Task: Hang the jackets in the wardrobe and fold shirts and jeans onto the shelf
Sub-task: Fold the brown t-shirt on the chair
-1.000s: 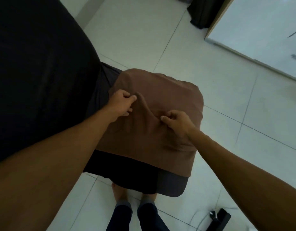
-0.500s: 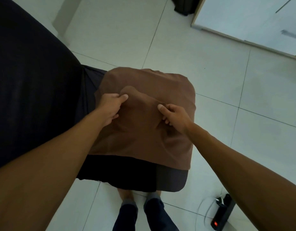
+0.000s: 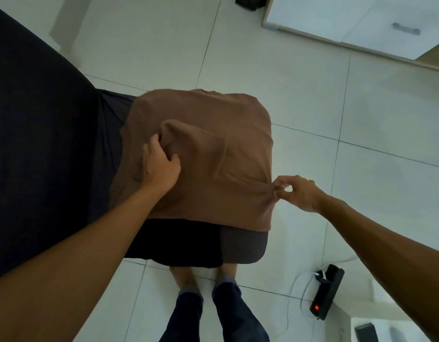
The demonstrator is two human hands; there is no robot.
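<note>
A brown shirt [image 3: 213,134] lies spread over the corner of a dark bed [image 3: 40,144], on top of a dark garment [image 3: 179,243]. My left hand [image 3: 159,166] rests on the shirt's left part and pinches a raised fold of the cloth. My right hand [image 3: 297,191] is at the shirt's right edge, over the floor, and pinches the fabric there, pulling it taut. A crease runs across the shirt between the two hands.
White tiled floor [image 3: 262,58] surrounds the bed corner. A white wardrobe [image 3: 361,21] stands at the top right. A black power strip [image 3: 324,292] with a red light and cable lies on the floor at the lower right. My feet [image 3: 203,277] stand against the bed.
My right hand has moved from the middle of the shirt out to its right edge, dragging the cloth with it. My left hand stayed on the left side, holding its fold.
</note>
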